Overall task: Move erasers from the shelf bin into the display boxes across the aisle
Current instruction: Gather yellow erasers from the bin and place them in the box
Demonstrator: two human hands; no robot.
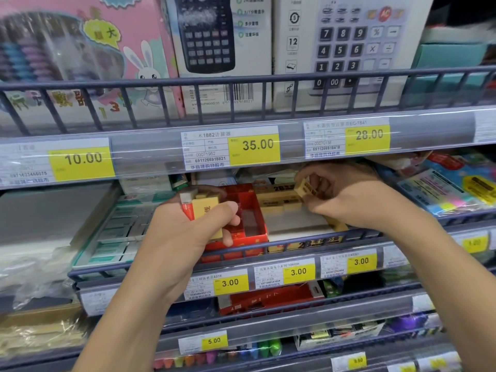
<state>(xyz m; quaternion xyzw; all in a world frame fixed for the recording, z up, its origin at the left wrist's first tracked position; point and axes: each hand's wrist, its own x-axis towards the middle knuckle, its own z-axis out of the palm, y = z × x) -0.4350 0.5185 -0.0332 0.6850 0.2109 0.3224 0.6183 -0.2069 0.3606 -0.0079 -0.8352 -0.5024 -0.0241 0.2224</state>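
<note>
Erasers are clutched in the left hand; one eraser is pinched by the right hand and best stacked leftward.

Both bare forearms reach up from the lower edge of the view toward the middle shelf. The left hand is curled, thumb across the front, gripping a small stack of erasers. The right hand, wrist bent inward, seems to pinch one eraser between thumb and fingertips.
</note>
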